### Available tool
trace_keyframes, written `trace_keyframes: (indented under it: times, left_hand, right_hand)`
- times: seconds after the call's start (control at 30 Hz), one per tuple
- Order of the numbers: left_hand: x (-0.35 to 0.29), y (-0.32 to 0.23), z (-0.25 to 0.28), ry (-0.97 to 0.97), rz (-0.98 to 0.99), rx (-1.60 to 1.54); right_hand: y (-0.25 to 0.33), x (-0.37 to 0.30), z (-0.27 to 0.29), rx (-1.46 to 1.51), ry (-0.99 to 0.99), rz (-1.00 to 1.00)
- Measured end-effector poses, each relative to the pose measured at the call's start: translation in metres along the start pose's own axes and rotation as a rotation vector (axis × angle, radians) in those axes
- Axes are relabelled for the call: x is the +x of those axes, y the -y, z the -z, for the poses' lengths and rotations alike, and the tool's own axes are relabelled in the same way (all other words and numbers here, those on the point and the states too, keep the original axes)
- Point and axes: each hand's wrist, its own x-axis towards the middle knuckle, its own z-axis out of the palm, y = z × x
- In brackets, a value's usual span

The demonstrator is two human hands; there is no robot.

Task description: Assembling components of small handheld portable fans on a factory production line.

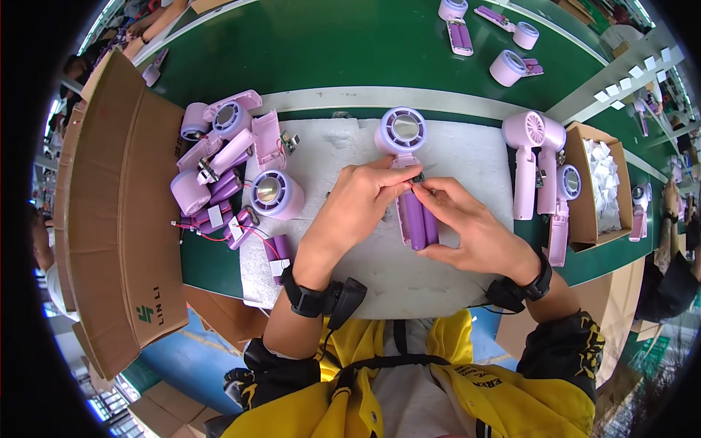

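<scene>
On the white foam pad point(350, 281) lies a light purple handheld fan point(403, 130) with its round head away from me and its handle opened. Two purple battery cells point(418, 223) lie along the handle. A small dark circuit board point(418, 177) shows at the top of the handle, just above the cells. My left hand point(361, 201) pinches this board between thumb and index finger. My right hand point(475, 223) is curled around the battery pack, its fingertips at the board and its thumb by the cells' near end. Part of the handle is hidden under my fingers.
At left, fan parts point(230, 150) and wired battery packs point(215, 215) are piled beside a tall cardboard box point(120, 212). Several fans point(524, 168) lie right, next to a carton point(577, 219) of white pieces. More fans point(509, 68) rest on the green belt point(328, 47) beyond a rail.
</scene>
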Motion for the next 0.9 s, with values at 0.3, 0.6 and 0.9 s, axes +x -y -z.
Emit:
trace_keyframes:
  times: [0.3,0.6,0.9]
  left_hand:
    - [-0.0013,0.0013,-0.0013,0.012,0.034,0.008]
    - [-0.0018,0.0001,-0.0001,0.018,-0.014,0.007]
    - [-0.0045,0.0027,0.0002,0.031,-0.057,-0.033]
  right_hand:
    - [-0.0013,-0.0004,-0.0042,-0.022,-0.023,-0.059]
    - [-0.0015,-0.0023,-0.0045,-0.091,-0.035,0.022]
    - [0.0027,-0.0024,-0.0059,-0.091,-0.040,-0.014]
